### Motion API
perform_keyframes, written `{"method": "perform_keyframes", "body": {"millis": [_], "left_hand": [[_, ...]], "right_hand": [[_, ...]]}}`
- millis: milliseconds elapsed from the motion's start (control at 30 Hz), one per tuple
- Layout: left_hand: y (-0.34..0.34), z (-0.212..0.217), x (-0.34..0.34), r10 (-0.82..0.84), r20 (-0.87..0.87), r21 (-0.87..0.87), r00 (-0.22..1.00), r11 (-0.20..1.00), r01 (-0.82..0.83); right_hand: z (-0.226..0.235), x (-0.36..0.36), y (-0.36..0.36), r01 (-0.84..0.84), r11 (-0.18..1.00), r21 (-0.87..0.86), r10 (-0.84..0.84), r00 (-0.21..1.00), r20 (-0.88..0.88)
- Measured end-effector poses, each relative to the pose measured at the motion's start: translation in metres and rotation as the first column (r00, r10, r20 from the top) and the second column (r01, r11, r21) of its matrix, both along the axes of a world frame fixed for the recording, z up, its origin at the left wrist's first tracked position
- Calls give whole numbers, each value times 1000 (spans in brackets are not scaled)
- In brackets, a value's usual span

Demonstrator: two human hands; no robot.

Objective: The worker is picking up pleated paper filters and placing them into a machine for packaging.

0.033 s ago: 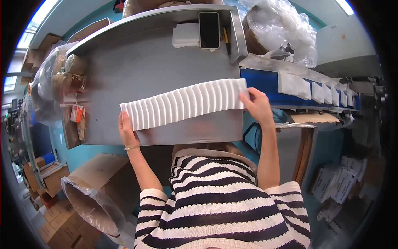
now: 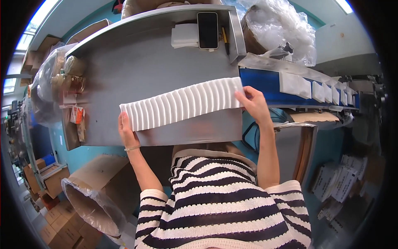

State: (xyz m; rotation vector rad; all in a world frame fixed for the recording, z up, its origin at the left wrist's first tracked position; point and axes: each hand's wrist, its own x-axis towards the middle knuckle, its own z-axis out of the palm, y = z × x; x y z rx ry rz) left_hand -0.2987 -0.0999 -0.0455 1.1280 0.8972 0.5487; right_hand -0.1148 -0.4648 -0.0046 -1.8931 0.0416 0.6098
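A long row of white folded pads (image 2: 182,101), packed side by side like a ribbed strip, lies aslant over the grey metal table (image 2: 137,66). Its left end sits in my left hand (image 2: 126,128), the thumb on the near face and the other fingers mostly hidden. At the higher right end, my right hand (image 2: 253,103) presses in with thumb and fingers, closed around the last pads. Several similar white pads (image 2: 295,85) lie spaced along a blue conveyor belt (image 2: 260,85) to the right.
A phone (image 2: 207,31), a small white stack (image 2: 185,35) and a yellow-black pen (image 2: 225,39) lie at the table's far right. Tape rolls (image 2: 74,65) stand at its left edge. Lined cardboard box (image 2: 99,174) sits below left; bagged plastic (image 2: 284,31) is beyond the conveyor.
My right hand has shifted slightly left with its end of the row, so the row looks a little shorter. My left hand stays nearly in place.
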Motion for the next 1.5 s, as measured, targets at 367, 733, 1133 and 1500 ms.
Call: {"method": "perform_keyframes", "body": {"millis": [367, 733, 1133, 1500], "left_hand": [[-5, 1, 7, -10, -2, -18, 1000, 1000, 10], [-10, 1, 12, -27, -18, -2, 999, 1000, 27], [-16, -5, 19, -39, -18, 5, 999, 999, 39], [-21, -4, 24, -56, 1, -17, 998, 998, 56]], "right_hand": [[-35, -16, -22, 537, 780, 322, -468, 842, -269], [-40, -13, -24, 639, 657, 399, -578, 768, -277], [-33, -9, -20, 597, 708, 378, -503, 802, -323], [-34, -12, -16, 546, 756, 361, -467, 837, -286]]}}
